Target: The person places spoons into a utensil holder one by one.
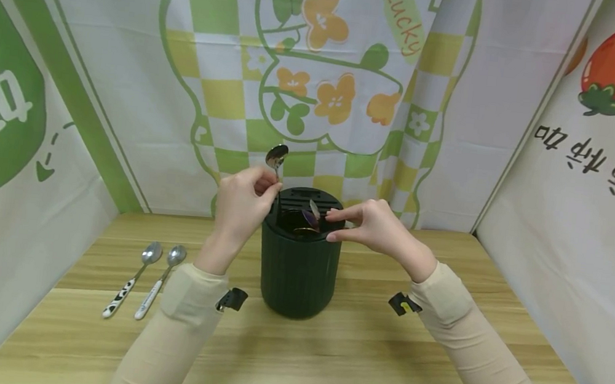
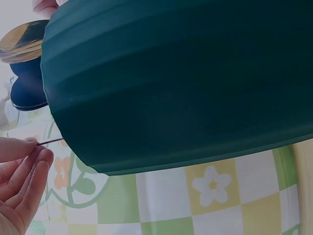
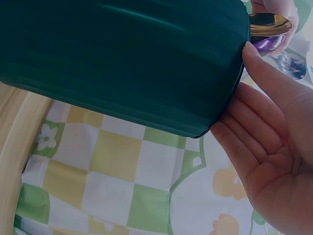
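green-and-yellow checked cloth hangs behind the dark green holder, with more printed cloth walls to its left and right. the pale wood-grain desk spreads out beneath it. the holder stands upright on the desk, long axis vertical, slotted top up. my right hand is at its right rim, thumb and fingers parted, tips touching the edge without pinching. my left hand is above its left rim, thumb and forefinger closed on the thin handle of the metal spoon. that spoon is almost upright, bowl up and leaning slightly left, lower end down in the holder. a gold bowl and a purple bowl show above the rim. left of the holder lie a spotted-handled spoon and a white-handled spoon, side by side, bowls pointing away from me.
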Demonstrator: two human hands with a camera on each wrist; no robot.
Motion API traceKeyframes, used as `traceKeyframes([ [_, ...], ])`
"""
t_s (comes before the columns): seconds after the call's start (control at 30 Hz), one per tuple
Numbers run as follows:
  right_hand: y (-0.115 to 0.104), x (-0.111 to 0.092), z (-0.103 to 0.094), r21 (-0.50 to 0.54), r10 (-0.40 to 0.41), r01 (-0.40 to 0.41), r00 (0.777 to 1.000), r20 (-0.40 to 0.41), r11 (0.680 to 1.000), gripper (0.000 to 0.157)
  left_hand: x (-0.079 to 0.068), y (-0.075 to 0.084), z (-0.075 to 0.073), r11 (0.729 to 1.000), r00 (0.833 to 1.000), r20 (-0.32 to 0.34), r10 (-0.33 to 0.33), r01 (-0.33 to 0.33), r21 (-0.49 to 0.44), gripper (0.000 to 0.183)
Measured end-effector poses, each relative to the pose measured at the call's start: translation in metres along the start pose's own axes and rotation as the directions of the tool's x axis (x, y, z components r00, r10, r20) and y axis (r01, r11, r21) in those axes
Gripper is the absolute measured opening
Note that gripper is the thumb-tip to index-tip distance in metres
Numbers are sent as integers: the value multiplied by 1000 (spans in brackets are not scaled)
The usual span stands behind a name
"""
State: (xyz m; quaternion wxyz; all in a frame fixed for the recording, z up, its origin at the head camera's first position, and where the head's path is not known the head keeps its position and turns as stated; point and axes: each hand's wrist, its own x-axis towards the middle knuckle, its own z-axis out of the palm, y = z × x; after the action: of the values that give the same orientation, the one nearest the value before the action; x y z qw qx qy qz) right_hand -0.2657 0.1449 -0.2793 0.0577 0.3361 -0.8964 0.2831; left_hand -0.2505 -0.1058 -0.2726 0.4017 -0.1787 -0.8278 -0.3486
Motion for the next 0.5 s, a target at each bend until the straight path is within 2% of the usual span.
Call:
traceKeyframes([
  [0.5, 1, 0, 1, -2, 3, -3, 1000, -1, 1000, 41, -3, -4, 2, 999, 999, 7, 38, -38, 23, 7],
])
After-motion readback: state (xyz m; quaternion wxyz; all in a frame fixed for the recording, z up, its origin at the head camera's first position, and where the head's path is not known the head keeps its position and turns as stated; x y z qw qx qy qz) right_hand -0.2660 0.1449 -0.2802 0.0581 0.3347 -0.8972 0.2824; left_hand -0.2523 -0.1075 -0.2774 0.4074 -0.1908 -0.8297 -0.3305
